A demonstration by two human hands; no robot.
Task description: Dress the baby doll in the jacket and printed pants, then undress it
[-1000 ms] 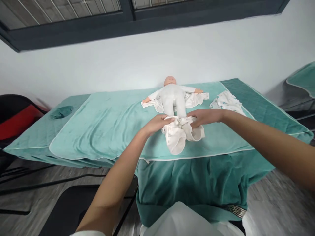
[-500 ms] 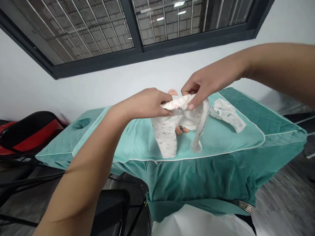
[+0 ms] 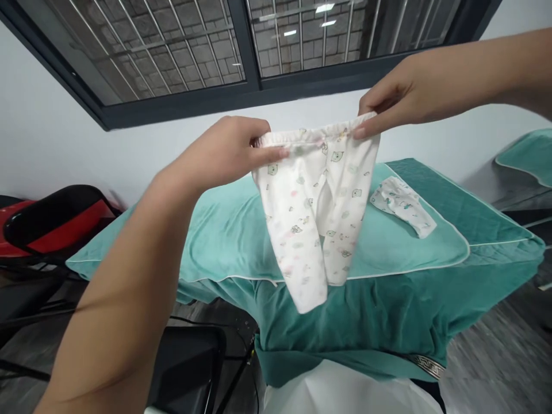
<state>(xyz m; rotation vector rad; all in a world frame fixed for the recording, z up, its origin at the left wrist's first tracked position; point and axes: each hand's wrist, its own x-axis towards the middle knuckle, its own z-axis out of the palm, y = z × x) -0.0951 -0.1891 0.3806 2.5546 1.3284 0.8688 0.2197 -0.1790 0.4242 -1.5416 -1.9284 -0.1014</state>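
Note:
A pair of white baby pants (image 3: pixel 293 213) with small printed animals hangs spread out above the padded bed. My left hand (image 3: pixel 235 146) is closed on the left end of its elastic waistband, thumb in front. At the other end of the waistband, my right hand (image 3: pixel 390 106) pinches the cloth between thumb and fingers. Both legs of the pants dangle down past the front edge of the mat. The doll is hidden behind the pants. Another printed white baby garment (image 3: pixel 403 204) lies folded on the mat, to the right of the pants.
A light green mat (image 3: pixel 228 241) covers the middle of the green bed (image 3: pixel 495 230) against the wall. Behind is a barred window (image 3: pixel 259 83). Black and red chairs (image 3: pixel 56 230) stand at the left, and a black seat (image 3: pixel 187 362) is below my left arm.
Both hands have lifted the pants and drawn apart, so the waistband is now stretched wide and the legs hang straight. The doll parts seen before are covered.

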